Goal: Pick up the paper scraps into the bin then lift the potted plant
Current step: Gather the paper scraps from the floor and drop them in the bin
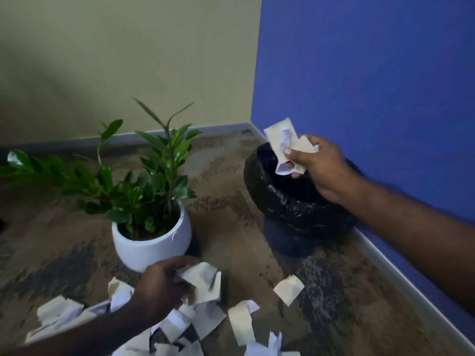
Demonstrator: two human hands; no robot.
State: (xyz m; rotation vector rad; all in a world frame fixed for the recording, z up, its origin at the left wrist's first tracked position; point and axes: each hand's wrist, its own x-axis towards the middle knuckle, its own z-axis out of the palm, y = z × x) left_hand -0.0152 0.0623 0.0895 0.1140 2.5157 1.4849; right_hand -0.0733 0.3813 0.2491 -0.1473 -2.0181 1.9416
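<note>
- My right hand (321,167) is over the open mouth of the bin (290,201), its grip clamped on a few paper scraps (284,142) that stick up above the rim.
- My left hand (164,283) is low over the floor (231,222), its grip closed on a folded scrap (203,281).
- More loose scraps (241,319) lie on the carpet below and to the right of my left grip; one piece (288,289) sits apart, nearer the bin.
- Potted plant (151,237), white pot, stands upright just beyond my left grip, well left of the bin.
</note>
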